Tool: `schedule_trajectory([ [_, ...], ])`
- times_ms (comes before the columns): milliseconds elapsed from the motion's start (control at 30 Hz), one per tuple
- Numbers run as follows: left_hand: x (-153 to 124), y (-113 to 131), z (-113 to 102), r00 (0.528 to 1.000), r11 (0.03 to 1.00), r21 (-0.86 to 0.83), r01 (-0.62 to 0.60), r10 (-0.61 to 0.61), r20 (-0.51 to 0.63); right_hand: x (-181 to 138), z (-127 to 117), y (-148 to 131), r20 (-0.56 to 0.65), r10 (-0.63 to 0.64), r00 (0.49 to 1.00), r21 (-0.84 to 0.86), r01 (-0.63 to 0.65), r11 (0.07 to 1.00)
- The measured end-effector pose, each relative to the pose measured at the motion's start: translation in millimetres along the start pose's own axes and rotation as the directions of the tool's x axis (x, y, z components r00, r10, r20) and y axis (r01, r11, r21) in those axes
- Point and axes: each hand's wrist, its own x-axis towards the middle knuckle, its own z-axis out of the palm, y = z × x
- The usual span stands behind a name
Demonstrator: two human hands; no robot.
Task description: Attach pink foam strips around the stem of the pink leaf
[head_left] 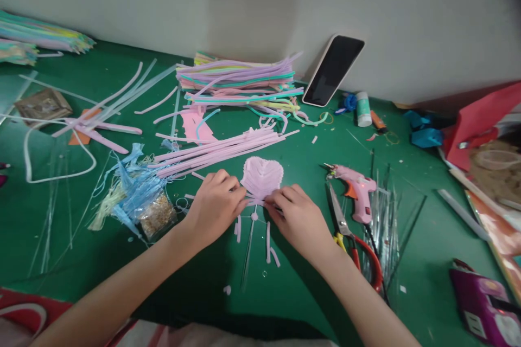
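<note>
A light purple heart shape (261,176), which looks made of pipe cleaners, lies on the green table in front of me. My left hand (217,203) pinches its lower left side, where thin strands spread out. On the lower right side, my right hand (299,217) has its fingers closed at the same strands. Below the heart a clear thin rod (247,249) runs toward me, with a small purple ball at its top. Short purple pipe cleaner pieces (268,242) lie on both sides of the rod. What exactly sits between my fingertips is partly hidden.
Pink pipe cleaners (228,152) and a mixed-colour bundle (240,78) lie behind. Blue tassels (140,184) and a bag of small gold parts (157,217) are left. At right are a pink glue gun (356,187), scissors (342,217) and clear sticks. A phone (334,70) leans on the wall.
</note>
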Motion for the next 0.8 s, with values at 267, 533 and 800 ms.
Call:
schedule_trajectory([
  [267, 17, -2, 2, 0.978, 0.974, 0.093, -0.209, 0.205, 0.05, 8, 0, 0, 0.08, -0.003, 0.997, 0.053, -0.001, 0.999],
  [533, 18, 3, 3, 0.942, 0.919, 0.206, -0.336, 0.331, 0.061, 10, 5, -3, 0.054, 0.032, 0.998, 0.041, -0.034, 0.999],
  [800, 17, 0, 2, 0.89, 0.872, 0.178, -0.457, 0.449, 0.086, 11, 7, -5, 0.046, 0.004, 0.999, -0.031, -0.003, 1.0],
])
